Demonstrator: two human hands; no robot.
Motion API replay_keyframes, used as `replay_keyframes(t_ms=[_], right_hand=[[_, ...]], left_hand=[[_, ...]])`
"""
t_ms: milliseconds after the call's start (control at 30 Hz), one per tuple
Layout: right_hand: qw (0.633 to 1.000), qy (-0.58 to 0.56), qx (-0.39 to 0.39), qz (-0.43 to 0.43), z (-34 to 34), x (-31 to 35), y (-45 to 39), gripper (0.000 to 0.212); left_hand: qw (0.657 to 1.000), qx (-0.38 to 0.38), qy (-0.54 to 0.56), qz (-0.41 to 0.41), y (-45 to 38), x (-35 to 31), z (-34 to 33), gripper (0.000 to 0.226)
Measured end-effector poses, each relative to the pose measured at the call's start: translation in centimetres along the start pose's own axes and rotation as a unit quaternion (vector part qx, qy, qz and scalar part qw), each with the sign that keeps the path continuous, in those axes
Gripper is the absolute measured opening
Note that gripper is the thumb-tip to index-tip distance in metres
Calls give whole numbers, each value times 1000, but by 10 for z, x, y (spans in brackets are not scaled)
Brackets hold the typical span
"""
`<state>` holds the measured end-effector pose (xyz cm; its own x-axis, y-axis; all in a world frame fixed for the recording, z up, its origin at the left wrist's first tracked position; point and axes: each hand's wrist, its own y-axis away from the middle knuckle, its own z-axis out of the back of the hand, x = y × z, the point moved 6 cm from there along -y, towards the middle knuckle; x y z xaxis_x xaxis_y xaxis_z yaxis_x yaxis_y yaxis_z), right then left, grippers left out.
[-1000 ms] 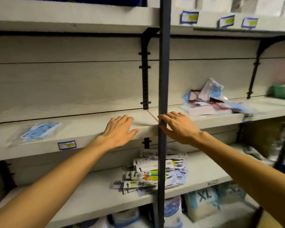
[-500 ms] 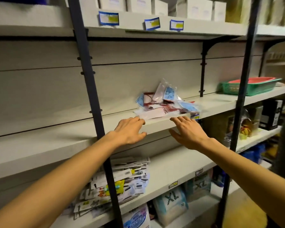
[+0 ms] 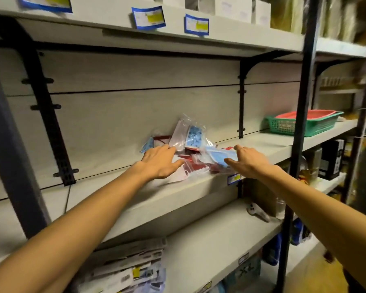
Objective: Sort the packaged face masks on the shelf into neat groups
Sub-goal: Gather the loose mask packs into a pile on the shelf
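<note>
— Where's the pile?
— Crinkly clear-plastic mask packets [image 3: 193,144] heap near your shelf's [image 3: 199,185] front edge.
— My hands?
— Your left hand [image 3: 160,160] lies flat, fingers straight; your right hand [image 3: 244,160] reaches in, fingers relaxed, grasping nothing.

Dim, warm light; edges blurred and distorted.

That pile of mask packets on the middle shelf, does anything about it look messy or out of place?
Yes. The mask packets lie in a loose heap on the shelf, red and blue ones mixed, overlapping at odd angles, some propped against the back panel. The left hand and right hand reach in with straight fingers; neither holds one yet.
</note>
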<state>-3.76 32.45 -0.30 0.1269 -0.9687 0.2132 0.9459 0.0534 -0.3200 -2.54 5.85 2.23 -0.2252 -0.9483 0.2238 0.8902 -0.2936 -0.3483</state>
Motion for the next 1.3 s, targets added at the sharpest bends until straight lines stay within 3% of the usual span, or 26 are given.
replay_keyframes(t_ms=[167, 500, 767, 1000, 1233, 1300], right_hand=[[998, -29, 51, -2, -24, -39, -55, 67], [980, -127, 108, 110, -70, -77, -195, 66], [952, -160, 184, 183, -108, -72, -247, 63], [953, -146, 158, 212, -112, -76, -259, 66], [966, -137, 49, 216, -102, -95, -267, 23], [970, -152, 33, 185, -101, -105, -268, 23]], left_hand=[[1000, -10, 11, 16, -56, -5, -17, 54], [989, 12, 29, 143, -184, -20, -61, 40], [968, 41, 29, 244, -227, -9, -93, 55], [951, -2, 11, 308, -242, -13, -100, 78], [945, -18, -24, 327, -250, -20, -104, 81], [944, -19, -35, 327, -251, -22, -104, 80]])
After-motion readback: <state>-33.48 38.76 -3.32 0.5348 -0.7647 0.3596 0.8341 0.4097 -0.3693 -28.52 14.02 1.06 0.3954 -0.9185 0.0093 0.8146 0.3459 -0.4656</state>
